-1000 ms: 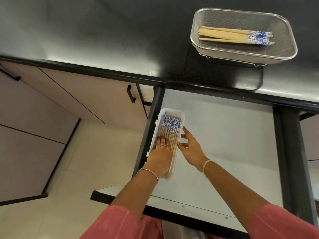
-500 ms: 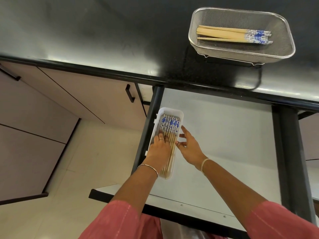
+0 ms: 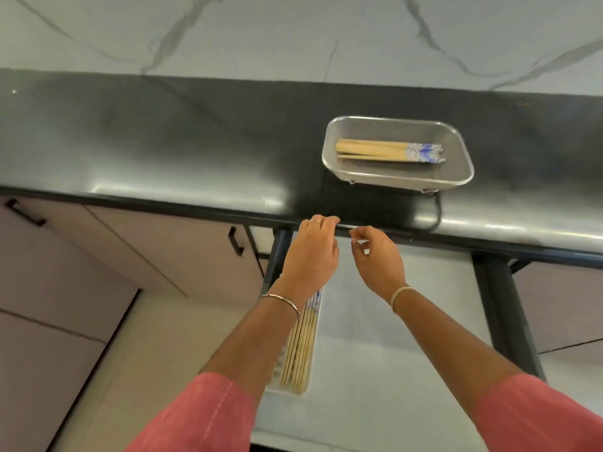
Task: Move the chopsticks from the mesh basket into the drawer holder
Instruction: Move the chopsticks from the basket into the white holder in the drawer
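A steel mesh basket (image 3: pixel 456 177) stands on the black counter and holds several wooden chopsticks (image 3: pixel 375 150) with blue-and-white ends. Below, in the open drawer, a white holder (image 3: pixel 315 363) holds several more chopsticks (image 3: pixel 301 347), partly hidden by my left forearm. My left hand (image 3: pixel 311 252) hovers at the counter's front edge, fingers loosely curled, holding nothing. My right hand (image 3: pixel 378 259) is just beside it, fingers apart and empty. Both hands are below and left of the basket.
The open drawer (image 3: pixel 408 337) has a pale floor and a dark frame on the right (image 3: pixel 509 321). Closed cabinet doors with black handles (image 3: pixel 235 245) lie to the left. A marble wall (image 3: pixel 293 34) rises behind the black counter (image 3: pixel 163 141).
Both hands have left the holder in the drawer and risen to the counter's edge, toward the basket. The camera has tilted up, showing the wall.
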Motion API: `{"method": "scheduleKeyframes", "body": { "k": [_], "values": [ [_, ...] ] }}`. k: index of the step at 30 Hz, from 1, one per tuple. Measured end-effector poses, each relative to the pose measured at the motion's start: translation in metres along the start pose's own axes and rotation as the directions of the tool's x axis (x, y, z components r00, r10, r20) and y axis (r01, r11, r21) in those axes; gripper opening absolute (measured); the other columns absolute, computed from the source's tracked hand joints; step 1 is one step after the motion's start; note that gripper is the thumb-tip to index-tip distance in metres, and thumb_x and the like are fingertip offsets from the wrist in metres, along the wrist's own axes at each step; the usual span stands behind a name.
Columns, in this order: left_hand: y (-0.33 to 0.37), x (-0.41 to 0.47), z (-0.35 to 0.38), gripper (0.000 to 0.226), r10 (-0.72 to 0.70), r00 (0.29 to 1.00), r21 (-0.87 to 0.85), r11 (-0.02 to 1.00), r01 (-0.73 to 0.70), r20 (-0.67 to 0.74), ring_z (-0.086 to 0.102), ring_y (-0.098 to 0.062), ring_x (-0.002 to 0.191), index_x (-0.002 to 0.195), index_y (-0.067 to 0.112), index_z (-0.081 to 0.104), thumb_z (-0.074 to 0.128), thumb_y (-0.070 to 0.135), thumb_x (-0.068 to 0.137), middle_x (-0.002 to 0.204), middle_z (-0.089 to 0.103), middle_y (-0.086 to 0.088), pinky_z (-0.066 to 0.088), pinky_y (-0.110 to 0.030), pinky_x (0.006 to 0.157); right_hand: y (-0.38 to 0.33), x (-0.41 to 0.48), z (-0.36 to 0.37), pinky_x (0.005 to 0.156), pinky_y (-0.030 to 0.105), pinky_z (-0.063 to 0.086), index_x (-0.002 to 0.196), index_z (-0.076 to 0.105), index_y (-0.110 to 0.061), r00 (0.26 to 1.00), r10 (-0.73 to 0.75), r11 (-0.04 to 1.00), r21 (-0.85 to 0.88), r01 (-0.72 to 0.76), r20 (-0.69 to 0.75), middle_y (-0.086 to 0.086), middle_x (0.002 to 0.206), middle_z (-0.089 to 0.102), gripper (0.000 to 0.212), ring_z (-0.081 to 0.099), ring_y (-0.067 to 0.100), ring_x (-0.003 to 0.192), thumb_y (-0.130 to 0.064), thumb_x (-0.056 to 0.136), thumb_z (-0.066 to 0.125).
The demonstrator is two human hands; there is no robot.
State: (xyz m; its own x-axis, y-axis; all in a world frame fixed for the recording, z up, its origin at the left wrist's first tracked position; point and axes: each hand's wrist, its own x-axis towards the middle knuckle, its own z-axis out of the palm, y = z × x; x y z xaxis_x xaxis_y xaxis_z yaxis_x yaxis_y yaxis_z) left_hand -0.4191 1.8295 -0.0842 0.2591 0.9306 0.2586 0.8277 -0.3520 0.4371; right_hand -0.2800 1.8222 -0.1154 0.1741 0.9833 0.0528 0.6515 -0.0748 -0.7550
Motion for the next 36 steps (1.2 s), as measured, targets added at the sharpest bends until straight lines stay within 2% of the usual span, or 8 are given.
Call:
{"method": "scheduleKeyframes", "body": {
  "k": [5,10,12,16,20,27,32,36],
  "values": [
    [0.029,0.064,-0.016,0.038,0.166,0.986,0.060,0.985,-0.164,-0.024,0.048,-0.023,0.114,0.132,0.014,0.048,0.052,0.018,0.094,0.127,0.054,-0.007,0.047,-0.035,0.093,-0.022,0.046,-0.044,0.066,0.020,0.044,0.100,0.062,-0.027,0.983,-0.110,0.989,-0.116,0.093,-0.148,-0.010,0.091,0.064,0.011,0.059,0.008,0.078,-0.024,0.091,0.055],
    [0.041,0.128,-0.018,0.031,0.199,0.980,0.074,0.978,-0.197,-0.009,0.050,-0.024,0.110,0.122,0.012,0.053,0.054,0.016,0.091,0.121,0.056,-0.008,0.049,-0.037,0.089,-0.033,0.108,-0.084,0.065,0.030,0.049,0.097,0.059,-0.026,0.947,-0.183,0.964,-0.237,0.121,-0.262,-0.006,0.089,0.066,0.009,0.060,0.014,0.077,-0.028,0.090,0.053],
    [0.038,0.150,-0.014,0.029,0.189,0.982,0.084,0.978,-0.191,0.031,0.050,-0.024,0.109,0.120,0.012,0.055,0.055,0.018,0.091,0.120,0.057,-0.008,0.048,-0.036,0.091,-0.030,0.136,-0.096,0.070,0.032,0.050,0.104,0.059,-0.024,0.966,-0.165,0.949,-0.298,0.100,-0.200,-0.003,0.097,0.065,0.017,0.061,0.016,0.085,-0.029,0.089,0.055],
    [0.030,0.193,-0.001,0.035,0.130,0.981,0.141,0.979,-0.150,0.143,0.047,-0.025,0.116,0.124,0.014,0.053,0.056,0.025,0.091,0.124,0.054,-0.008,0.046,-0.040,0.096,-0.015,0.189,-0.106,0.089,0.041,0.048,0.121,0.054,-0.017,0.994,-0.086,0.863,-0.494,0.110,0.071,0.008,0.120,0.054,0.041,0.054,0.027,0.109,-0.023,0.082,0.065],
    [0.021,0.222,0.017,0.044,0.081,0.967,0.237,0.962,-0.139,0.241,0.046,-0.027,0.118,0.128,0.016,0.050,0.061,0.031,0.088,0.127,0.051,-0.007,0.044,-0.043,0.094,0.003,0.221,-0.095,0.087,0.042,0.051,0.125,0.047,-0.016,0.974,-0.136,0.665,-0.711,0.227,0.183,0.010,0.125,0.050,0.053,0.052,0.029,0.112,-0.018,0.078,0.070],
    [0.010,0.244,0.036,0.055,0.116,0.955,0.244,0.952,-0.185,0.273,0.046,-0.026,0.119,0.128,0.019,0.048,0.065,0.043,0.081,0.127,0.051,-0.004,0.040,-0.045,0.096,0.015,0.258,-0.078,0.085,0.039,0.048,0.132,0.036,-0.013,0.904,-0.275,0.371,-0.831,0.414,0.327,0.010,0.126,0.046,0.069,0.054,0.028,0.107,-0.025,0.075,0.073],
    [0.006,0.247,0.041,0.057,0.129,0.960,0.237,0.953,-0.189,0.249,0.045,-0.025,0.120,0.129,0.020,0.048,0.064,0.045,0.081,0.129,0.051,-0.003,0.039,-0.044,0.098,0.016,0.264,-0.079,0.074,0.036,0.049,0.132,0.037,-0.009,0.864,-0.333,0.248,-0.848,0.468,0.379,0.011,0.121,0.050,0.051,0.057,0.027,0.101,-0.016,0.087,0.059],
    [0.003,0.247,0.042,0.054,0.112,0.965,0.241,0.956,-0.170,0.239,0.046,-0.025,0.120,0.130,0.019,0.048,0.062,0.042,0.083,0.129,0.052,-0.004,0.039,-0.044,0.098,0.017,0.261,-0.076,0.075,0.036,0.050,0.136,0.033,-0.005,0.857,-0.342,0.242,-0.845,0.477,0.386,0.013,0.121,0.051,0.043,0.055,0.028,0.103,-0.012,0.094,0.044]
  ]
}}
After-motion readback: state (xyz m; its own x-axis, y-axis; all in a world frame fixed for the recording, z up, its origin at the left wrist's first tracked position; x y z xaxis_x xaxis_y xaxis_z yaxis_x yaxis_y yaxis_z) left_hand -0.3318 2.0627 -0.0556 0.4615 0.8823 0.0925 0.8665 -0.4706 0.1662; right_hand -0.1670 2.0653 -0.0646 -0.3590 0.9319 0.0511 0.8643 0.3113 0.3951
